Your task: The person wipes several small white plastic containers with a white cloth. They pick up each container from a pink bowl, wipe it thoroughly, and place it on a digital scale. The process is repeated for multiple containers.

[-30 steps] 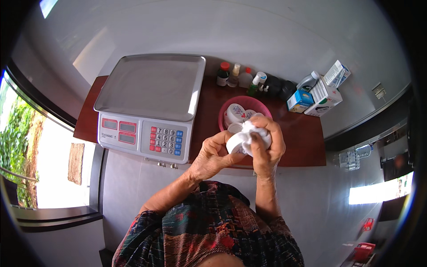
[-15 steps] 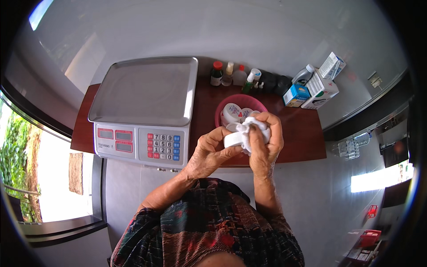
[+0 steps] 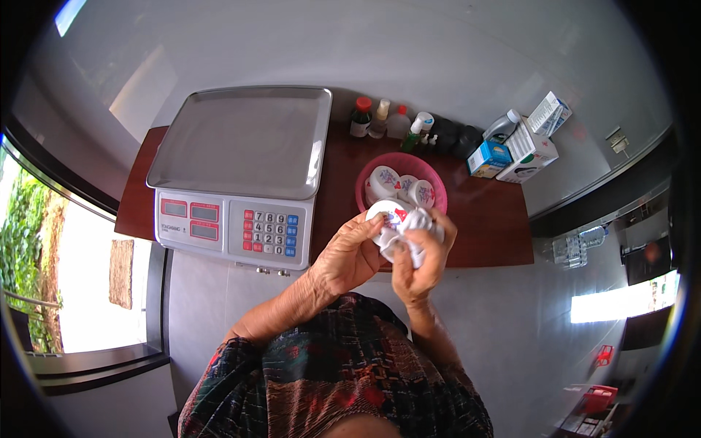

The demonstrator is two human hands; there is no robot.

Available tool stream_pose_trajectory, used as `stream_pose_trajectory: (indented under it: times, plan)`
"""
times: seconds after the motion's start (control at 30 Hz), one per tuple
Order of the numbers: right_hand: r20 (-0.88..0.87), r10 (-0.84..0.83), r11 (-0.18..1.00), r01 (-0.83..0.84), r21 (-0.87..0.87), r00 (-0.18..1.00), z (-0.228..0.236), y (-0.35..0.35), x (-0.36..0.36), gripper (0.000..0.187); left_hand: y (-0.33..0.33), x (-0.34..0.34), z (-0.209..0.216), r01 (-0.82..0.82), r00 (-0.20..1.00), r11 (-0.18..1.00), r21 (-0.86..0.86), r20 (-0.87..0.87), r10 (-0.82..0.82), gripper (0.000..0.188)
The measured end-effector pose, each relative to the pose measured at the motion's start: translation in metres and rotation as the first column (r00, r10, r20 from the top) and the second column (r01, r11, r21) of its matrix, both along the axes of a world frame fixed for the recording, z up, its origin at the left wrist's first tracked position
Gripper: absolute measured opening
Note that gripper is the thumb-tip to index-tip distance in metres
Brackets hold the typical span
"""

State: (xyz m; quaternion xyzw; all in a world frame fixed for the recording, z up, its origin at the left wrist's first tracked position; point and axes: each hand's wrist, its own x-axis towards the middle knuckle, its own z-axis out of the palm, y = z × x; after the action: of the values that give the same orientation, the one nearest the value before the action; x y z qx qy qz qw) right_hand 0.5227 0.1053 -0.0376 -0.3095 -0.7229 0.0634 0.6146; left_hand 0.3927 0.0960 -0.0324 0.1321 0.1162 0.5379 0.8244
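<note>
Cloth [image 3: 418,220], white and bunched in the right hand [image 3: 427,254], hides part of a printed white lid [image 3: 386,211] in the head view; the left hand [image 3: 346,252] grips that lid at its side, and some right fingertips are lost to sight. Lid and cloth block the near rim of a pink bowl [image 3: 434,172] of overlapping lids. Bare wood of the table [image 3: 491,230] lies rightward, a scale [image 3: 232,196] leftward
</note>
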Motion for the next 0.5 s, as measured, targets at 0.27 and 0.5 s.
stream_pose_trajectory:
  times: [0.27, 0.5]
  plan:
    - [-0.466, 0.154, 0.718, -0.423, -0.552, 0.871, 0.033, 0.021, 0.0, 0.014, -0.009, -0.005, -0.002, 0.064, 0.998, 0.997, 0.036, 0.026, -0.065, 0.032]
    - [0.042, 0.016, 1.0, -0.016, -0.013, 0.999, 0.007, -0.011, -0.016, 0.03, -0.009, -0.013, -0.008, -0.012, 0.994, 0.999, -0.052, 0.108, 0.017, 0.038]
